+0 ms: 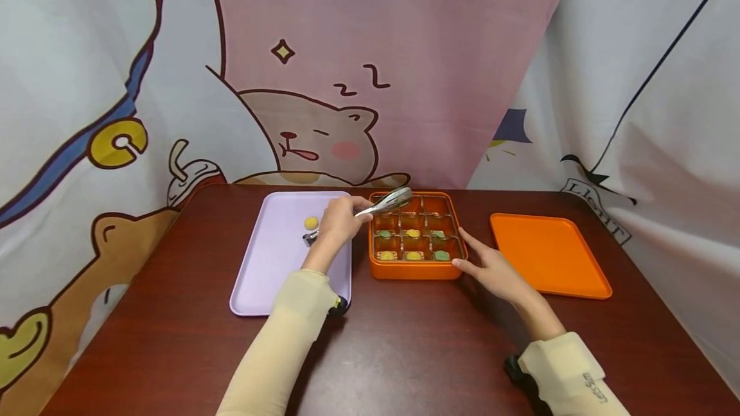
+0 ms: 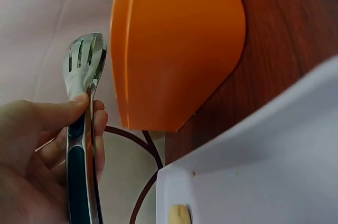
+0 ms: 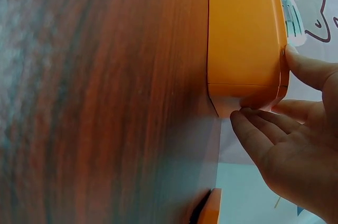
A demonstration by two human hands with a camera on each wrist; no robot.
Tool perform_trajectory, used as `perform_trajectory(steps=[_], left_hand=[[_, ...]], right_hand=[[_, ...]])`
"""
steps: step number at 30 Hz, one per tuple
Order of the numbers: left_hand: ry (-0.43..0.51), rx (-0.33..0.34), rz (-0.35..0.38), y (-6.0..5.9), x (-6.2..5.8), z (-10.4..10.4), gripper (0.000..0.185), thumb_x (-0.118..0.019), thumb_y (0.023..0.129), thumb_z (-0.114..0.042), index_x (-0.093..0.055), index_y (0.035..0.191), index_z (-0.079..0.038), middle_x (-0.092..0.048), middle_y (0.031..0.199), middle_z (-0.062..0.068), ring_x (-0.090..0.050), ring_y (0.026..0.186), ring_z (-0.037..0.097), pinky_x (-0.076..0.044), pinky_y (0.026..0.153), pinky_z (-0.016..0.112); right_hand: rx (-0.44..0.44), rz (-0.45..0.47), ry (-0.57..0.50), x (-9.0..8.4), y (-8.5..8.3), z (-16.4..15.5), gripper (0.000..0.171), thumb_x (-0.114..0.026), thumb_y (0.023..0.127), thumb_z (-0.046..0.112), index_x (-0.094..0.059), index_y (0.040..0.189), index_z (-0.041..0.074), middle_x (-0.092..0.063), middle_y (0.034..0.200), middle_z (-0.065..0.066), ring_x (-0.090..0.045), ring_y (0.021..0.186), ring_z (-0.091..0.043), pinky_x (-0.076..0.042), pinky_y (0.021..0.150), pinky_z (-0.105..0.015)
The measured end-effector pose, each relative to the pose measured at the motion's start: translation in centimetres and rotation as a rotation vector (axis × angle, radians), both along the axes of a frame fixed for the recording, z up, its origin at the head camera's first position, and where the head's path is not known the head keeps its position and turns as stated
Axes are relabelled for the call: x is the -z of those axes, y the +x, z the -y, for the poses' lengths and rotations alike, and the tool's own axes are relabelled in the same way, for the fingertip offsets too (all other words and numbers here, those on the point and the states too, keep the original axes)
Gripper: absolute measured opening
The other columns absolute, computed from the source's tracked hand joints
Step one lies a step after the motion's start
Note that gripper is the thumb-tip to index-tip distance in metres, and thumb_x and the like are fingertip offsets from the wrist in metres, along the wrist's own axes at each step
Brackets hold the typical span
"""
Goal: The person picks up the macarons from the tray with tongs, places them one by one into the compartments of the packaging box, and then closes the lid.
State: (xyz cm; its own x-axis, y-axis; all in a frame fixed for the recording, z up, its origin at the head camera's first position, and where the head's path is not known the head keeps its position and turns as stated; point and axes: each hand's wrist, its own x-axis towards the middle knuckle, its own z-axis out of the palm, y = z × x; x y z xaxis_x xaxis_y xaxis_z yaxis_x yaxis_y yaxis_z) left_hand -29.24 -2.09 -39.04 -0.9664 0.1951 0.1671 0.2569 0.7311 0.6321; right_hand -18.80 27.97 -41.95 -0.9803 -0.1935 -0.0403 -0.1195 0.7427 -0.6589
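My left hand [image 1: 338, 222] grips metal tongs [image 1: 396, 200] between thumb and fingers, above the gap between a lilac tray and an orange box. The slotted tong heads [image 2: 84, 60] reach over the back left of the orange divided box [image 1: 413, 270]; whether they hold anything cannot be told. Small round green pieces [image 1: 442, 255] and yellow pieces [image 1: 387, 255] sit in its front and middle compartments. My right hand [image 1: 497, 271] touches the box's right side with extended fingers, its thumb [image 3: 311, 71] on the rim near the front corner.
Left of the box, the lilac tray [image 1: 268, 268] carries one small round yellow piece [image 1: 311, 223]. A flat orange tray [image 1: 555, 255] lies to the right. Everything stands on a dark reddish wooden table [image 1: 393, 352], with a printed curtain [image 1: 462, 82] behind it.
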Motion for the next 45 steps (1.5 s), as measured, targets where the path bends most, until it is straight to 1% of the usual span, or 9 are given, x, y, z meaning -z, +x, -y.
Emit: perform_trajectory(steps=[6,12,20,22,27,31,34,39,45], left_hand=[[-0.015,0.012,-0.015,-0.2,0.0,-1.1,0.023,-0.076,0.088,-0.023,-0.077,0.111,-0.020,-0.077,0.108,0.000,-0.069,0.100,0.028,-0.051,0.084,0.043],[-0.038,0.010,-0.006,-0.1,-0.3,-2.5,0.023,-0.075,0.089,-0.023,-0.077,0.111,-0.022,-0.077,0.108,-0.001,-0.069,0.093,0.025,-0.051,0.076,0.040],[-0.087,0.040,-0.036,-0.4,0.3,-4.6,0.024,-0.074,0.090,-0.025,-0.076,0.114,-0.024,-0.077,0.110,0.000,-0.072,0.095,0.025,-0.055,0.080,0.041],[-0.092,0.043,-0.031,-0.4,0.5,-4.8,0.023,-0.073,0.091,-0.025,-0.076,0.114,-0.024,-0.077,0.109,-0.001,-0.072,0.091,0.024,-0.055,0.078,0.040],[-0.111,0.001,-0.033,-0.4,1.2,-5.1,0.022,-0.074,0.090,-0.025,-0.077,0.112,-0.025,-0.078,0.104,-0.002,-0.071,0.085,0.023,-0.054,0.073,0.038],[-0.110,0.015,-0.051,-0.5,1.4,-5.5,0.023,-0.073,0.091,-0.026,-0.076,0.113,-0.025,-0.077,0.106,-0.004,-0.071,0.085,0.023,-0.054,0.072,0.038],[-0.117,0.011,-0.054,-0.6,1.4,-5.7,0.023,-0.073,0.091,-0.027,-0.076,0.114,-0.026,-0.077,0.106,-0.005,-0.071,0.085,0.022,-0.054,0.072,0.037],[-0.133,-0.001,-0.054,-0.9,1.2,-6.1,0.023,-0.074,0.090,-0.028,-0.076,0.114,-0.028,-0.077,0.102,-0.002,-0.070,0.078,0.022,-0.052,0.065,0.035],[-0.181,-0.007,-0.006,-1.1,1.2,-6.4,0.026,-0.072,0.092,-0.031,-0.073,0.118,-0.030,-0.077,0.103,-0.002,-0.066,0.070,0.019,-0.047,0.055,0.029]], right_hand=[[0.005,-0.003,-0.003,-0.1,0.0,-0.1,0.075,-0.058,0.101,0.031,-0.017,0.159,0.005,-0.030,0.158,-0.029,-0.032,0.144,-0.049,-0.027,0.113,-0.067],[0.005,0.003,0.004,0.0,0.0,0.0,0.077,-0.057,0.101,0.034,-0.017,0.159,0.006,-0.028,0.159,-0.029,-0.032,0.143,-0.049,-0.027,0.112,-0.068],[0.017,-0.002,-0.003,0.2,0.1,0.0,0.076,-0.058,0.101,0.033,-0.017,0.159,0.007,-0.031,0.158,-0.028,-0.034,0.143,-0.048,-0.027,0.113,-0.067],[0.019,-0.002,-0.005,0.3,0.1,0.0,0.076,-0.058,0.101,0.033,-0.017,0.160,0.008,-0.032,0.158,-0.028,-0.034,0.143,-0.048,-0.027,0.113,-0.067],[-0.002,-0.002,-0.030,0.6,-0.1,0.3,0.076,-0.058,0.101,0.034,-0.017,0.160,0.009,-0.032,0.158,-0.027,-0.032,0.144,-0.047,-0.026,0.113,-0.067],[0.005,-0.010,-0.036,0.7,-0.1,-0.1,0.076,-0.058,0.101,0.031,-0.016,0.160,0.008,-0.030,0.159,-0.027,-0.031,0.145,-0.048,-0.026,0.113,-0.067],[0.001,-0.009,-0.031,0.5,-0.1,-0.3,0.076,-0.058,0.101,0.030,-0.016,0.160,0.007,-0.028,0.160,-0.027,-0.030,0.145,-0.048,-0.025,0.113,-0.067],[0.001,-0.018,-0.003,0.1,-0.2,-0.3,0.075,-0.058,0.101,0.030,-0.017,0.159,0.007,-0.029,0.159,-0.028,-0.031,0.144,-0.049,-0.027,0.112,-0.068],[0.006,0.002,0.014,0.1,-0.1,0.1,0.076,-0.057,0.101,0.033,-0.016,0.160,0.008,-0.027,0.160,-0.027,-0.030,0.144,-0.049,-0.027,0.112,-0.068]])
